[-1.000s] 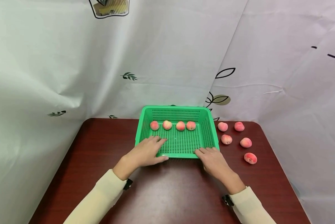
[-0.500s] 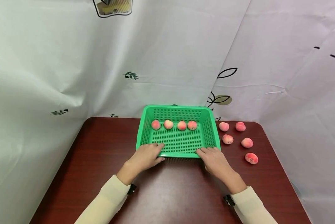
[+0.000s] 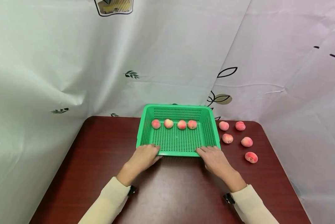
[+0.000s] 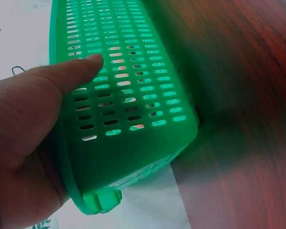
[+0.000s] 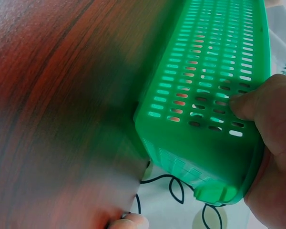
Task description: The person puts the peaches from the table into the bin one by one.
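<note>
A green plastic basket with slotted walls stands at the back middle of the table. Along its far side lies a row of several pinkish peaches. My left hand grips the front rim near the left corner. In the left wrist view its thumb presses the outer wall, while the other fingers go over the rim, mostly hidden. Near the front right corner my right hand holds the same rim, its thumb against the outside wall in the right wrist view.
Several more peaches lie loose on the dark red-brown table to the right of the basket. A pale patterned sheet hangs right behind the table's back edge and along both sides.
My left hand has drawn back from over the basket's inside to its front rim and now grips it. The right hand stays on the rim. The view has shifted slightly.
</note>
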### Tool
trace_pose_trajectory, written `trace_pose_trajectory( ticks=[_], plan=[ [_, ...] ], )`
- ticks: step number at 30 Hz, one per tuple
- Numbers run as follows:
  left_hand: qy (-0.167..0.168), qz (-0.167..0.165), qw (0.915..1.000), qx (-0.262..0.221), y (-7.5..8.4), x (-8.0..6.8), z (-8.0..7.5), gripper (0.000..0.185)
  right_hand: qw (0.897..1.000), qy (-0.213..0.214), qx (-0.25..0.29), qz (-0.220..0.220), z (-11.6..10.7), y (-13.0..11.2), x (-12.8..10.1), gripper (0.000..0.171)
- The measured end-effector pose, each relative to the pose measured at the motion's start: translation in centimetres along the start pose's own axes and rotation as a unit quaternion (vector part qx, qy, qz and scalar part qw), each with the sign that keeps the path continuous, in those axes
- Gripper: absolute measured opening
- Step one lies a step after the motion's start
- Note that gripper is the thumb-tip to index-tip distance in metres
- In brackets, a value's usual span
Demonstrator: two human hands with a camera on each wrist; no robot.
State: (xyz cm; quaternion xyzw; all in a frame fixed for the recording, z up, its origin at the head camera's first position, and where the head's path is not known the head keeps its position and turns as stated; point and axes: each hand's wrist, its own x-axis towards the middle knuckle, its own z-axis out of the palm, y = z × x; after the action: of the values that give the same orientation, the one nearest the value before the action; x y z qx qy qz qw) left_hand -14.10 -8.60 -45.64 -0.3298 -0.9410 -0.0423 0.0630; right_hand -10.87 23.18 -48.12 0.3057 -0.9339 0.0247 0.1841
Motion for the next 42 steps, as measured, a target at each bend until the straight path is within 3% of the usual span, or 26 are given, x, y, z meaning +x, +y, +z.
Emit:
trace_pose_trajectory(
  ticks=[4, 9, 18, 27, 42],
  plan=[
    [0.02, 0.001, 0.9998, -0.006, -0.2, 0.0, 0.3, 0.022, 1.0, -0.001, 0.0, -0.002, -0.1, 0.1, 0.1, 0.023],
    [0.033, -0.005, 0.9993, -0.017, -0.2, -0.1, 0.5, 0.033, 1.0, -0.006, 0.003, -0.004, -0.3, 0.1, 0.1, 0.023],
    [0.031, -0.018, 0.9991, -0.022, -0.2, -0.1, 0.6, 0.039, 0.999, -0.046, 0.024, -0.008, -0.9, 0.4, 0.4, 0.022],
    [0.057, -0.004, 0.9982, -0.017, -0.1, 0.0, 0.6, 0.038, 0.997, -0.037, 0.054, -0.048, -1.2, 1.2, 0.5, 0.02],
    [0.061, -0.003, 0.998, -0.014, 0.0, 0.0, 0.4, 0.041, 0.997, -0.004, 0.06, -0.04, -5.0, 3.1, -0.3, 0.051]
  ],
)
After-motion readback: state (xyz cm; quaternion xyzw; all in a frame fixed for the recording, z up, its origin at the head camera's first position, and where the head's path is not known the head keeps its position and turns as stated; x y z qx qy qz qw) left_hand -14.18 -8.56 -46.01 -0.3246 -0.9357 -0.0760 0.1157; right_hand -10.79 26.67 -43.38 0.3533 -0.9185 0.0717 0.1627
